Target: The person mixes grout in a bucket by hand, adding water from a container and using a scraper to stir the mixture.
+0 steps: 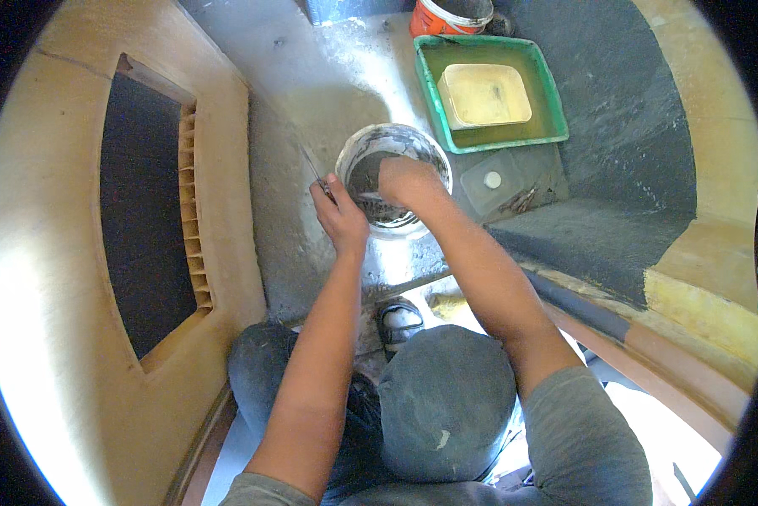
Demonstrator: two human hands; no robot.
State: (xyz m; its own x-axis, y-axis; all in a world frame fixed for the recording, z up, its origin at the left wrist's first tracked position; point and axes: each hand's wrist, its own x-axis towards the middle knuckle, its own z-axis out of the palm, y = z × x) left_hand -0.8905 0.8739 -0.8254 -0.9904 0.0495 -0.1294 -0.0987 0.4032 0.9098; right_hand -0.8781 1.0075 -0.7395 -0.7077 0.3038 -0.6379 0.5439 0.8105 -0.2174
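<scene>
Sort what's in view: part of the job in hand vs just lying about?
Job, apparently:
- round white bucket, right hand inside
- dark grey material in it
- thin metal tool, left hand

Probably lying about:
- green rectangular tub
- cream rectangular container inside it
- translucent plastic item, round white cap
- orange-red round bucket

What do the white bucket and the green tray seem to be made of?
White bucket: probably plastic, finish dulled by dark smears; the thin round rim suggests it.
Green tray: likely moulded plastic, fairly smooth, judging by even colour and rounded corners.
</scene>
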